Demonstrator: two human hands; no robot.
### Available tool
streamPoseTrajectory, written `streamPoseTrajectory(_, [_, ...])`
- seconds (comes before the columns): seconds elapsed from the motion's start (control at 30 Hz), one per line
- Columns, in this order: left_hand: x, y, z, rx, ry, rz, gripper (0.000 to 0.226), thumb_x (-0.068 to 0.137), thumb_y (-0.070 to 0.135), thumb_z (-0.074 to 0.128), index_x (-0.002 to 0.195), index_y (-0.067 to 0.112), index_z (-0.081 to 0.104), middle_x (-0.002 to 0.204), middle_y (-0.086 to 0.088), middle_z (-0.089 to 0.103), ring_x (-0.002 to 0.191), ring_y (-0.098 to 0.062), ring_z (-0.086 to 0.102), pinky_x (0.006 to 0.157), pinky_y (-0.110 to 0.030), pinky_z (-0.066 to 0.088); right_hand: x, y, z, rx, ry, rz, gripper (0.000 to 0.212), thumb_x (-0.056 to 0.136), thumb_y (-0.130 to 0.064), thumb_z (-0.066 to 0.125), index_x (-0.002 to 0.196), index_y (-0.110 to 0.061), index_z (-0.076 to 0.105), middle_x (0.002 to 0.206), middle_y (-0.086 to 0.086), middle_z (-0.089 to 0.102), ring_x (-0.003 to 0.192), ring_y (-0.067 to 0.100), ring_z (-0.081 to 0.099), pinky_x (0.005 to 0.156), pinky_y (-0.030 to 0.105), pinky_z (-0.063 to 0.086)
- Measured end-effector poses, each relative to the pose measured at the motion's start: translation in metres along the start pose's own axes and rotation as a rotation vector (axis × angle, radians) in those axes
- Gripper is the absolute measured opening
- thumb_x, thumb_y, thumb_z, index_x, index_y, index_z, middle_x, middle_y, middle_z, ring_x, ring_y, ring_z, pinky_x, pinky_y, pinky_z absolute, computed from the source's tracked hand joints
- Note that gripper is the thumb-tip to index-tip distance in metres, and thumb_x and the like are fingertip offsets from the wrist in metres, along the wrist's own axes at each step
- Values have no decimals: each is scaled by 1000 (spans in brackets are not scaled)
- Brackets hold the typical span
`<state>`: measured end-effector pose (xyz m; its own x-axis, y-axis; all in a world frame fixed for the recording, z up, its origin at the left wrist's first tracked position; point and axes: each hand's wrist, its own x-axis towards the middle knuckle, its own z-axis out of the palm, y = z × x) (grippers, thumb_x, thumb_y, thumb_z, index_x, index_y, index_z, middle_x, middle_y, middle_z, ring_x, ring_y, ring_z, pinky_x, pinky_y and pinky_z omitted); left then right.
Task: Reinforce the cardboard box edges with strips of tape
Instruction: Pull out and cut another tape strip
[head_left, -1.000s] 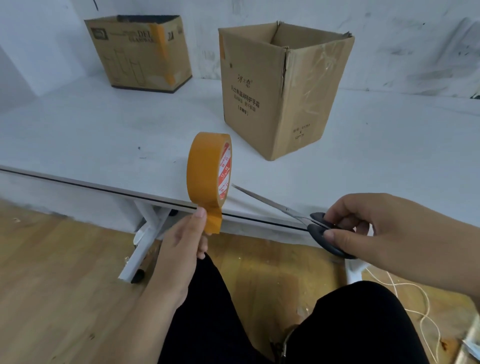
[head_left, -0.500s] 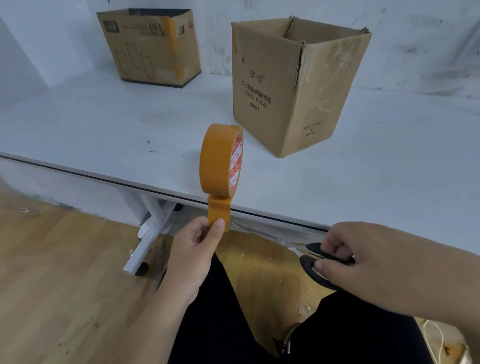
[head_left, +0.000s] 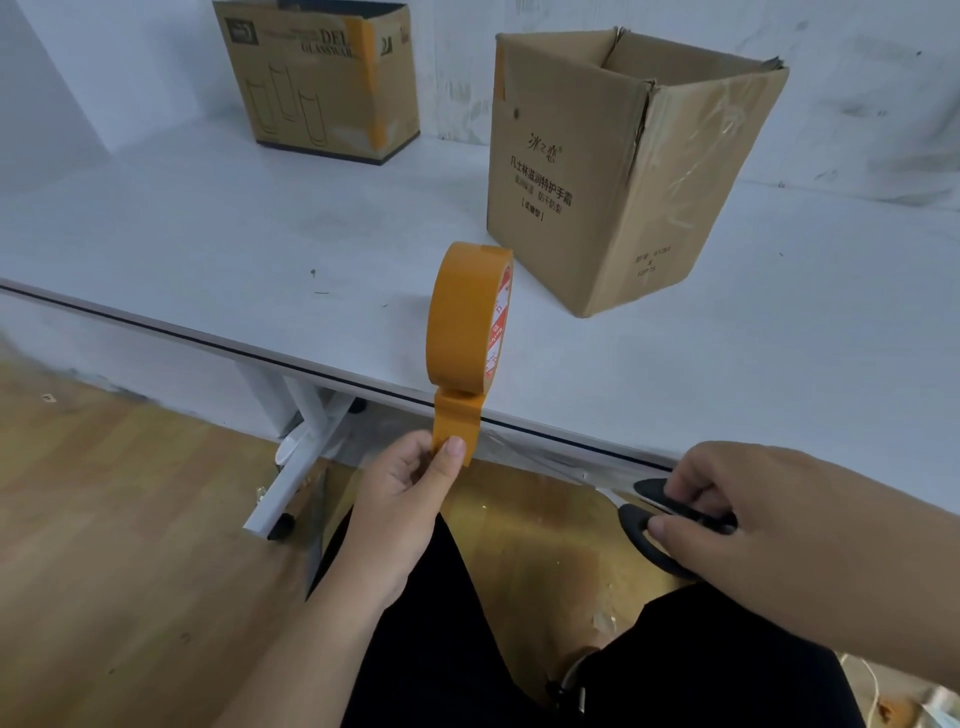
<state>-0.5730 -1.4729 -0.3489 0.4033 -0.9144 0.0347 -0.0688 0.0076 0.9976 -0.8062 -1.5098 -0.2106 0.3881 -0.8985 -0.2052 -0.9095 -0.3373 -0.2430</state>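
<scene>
Head view: the left hand (head_left: 410, 499) pinches the free end of an orange tape roll (head_left: 470, 317) standing on edge at the white tabletop (head_left: 208, 249) rim. The right hand (head_left: 753, 514) grips black scissors (head_left: 657, 525), blades hidden. The open cardboard box (head_left: 618, 171) stands just beyond the roll. Best to draw the strip taut and straight before cutting
</scene>
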Motion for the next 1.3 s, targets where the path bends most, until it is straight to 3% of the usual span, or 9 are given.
streamPoseTrajectory(0.33, [1,-2,-1,-77,-29,-17,32,78,61,60,70,30,62,55,9,45,55,-6,43,59,-26,38,5,-5,0,68,-95,20,22,76,-59,50,84,-38,51,82,-20,64,69,-4,56,60,17,42])
streamPoseTrajectory(0.73, [1,-5,-2,-86,-42,-26,37,80,65,60,69,29,58,57,5,43,55,-8,42,59,-26,38,7,-5,-1,124,-136,5,22,78,-58,52,84,-36,54,79,-17,66,68,-1,59,62,20,47])
streamPoseTrajectory(0.83, [4,-10,-5,-88,-37,-27,40,76,66,61,67,27,56,57,2,42,56,-14,41,63,-33,37,7,-11,-5,153,-166,-28,24,83,-54,52,84,-31,59,76,-8,69,66,5,61,65,25,52])
streamPoseTrajectory(0.97, [10,-23,-8,-124,-22,-11,44,73,68,65,66,25,56,55,4,44,54,-12,42,64,-35,35,12,-14,-6,162,-161,-78,31,86,-44,54,91,-15,64,69,-1,64,56,12,52,52,26,40])
streamPoseTrajectory(1.17, [10,-22,-6,-131,-38,-23,44,68,70,67,64,28,57,53,9,44,53,-10,42,64,-36,34,15,-15,-7,142,-131,-105,27,83,-40,55,73,-15,57,53,-5,47,46,11,43,43,22,34])
streamPoseTrajectory(1.3, [7,-14,-3,-77,-34,-21,44,71,70,64,63,27,56,52,9,41,52,-9,41,62,-34,35,20,-18,-7,139,-117,-100,29,82,-39,56,84,-11,64,57,0,55,50,13,47,48,24,38])
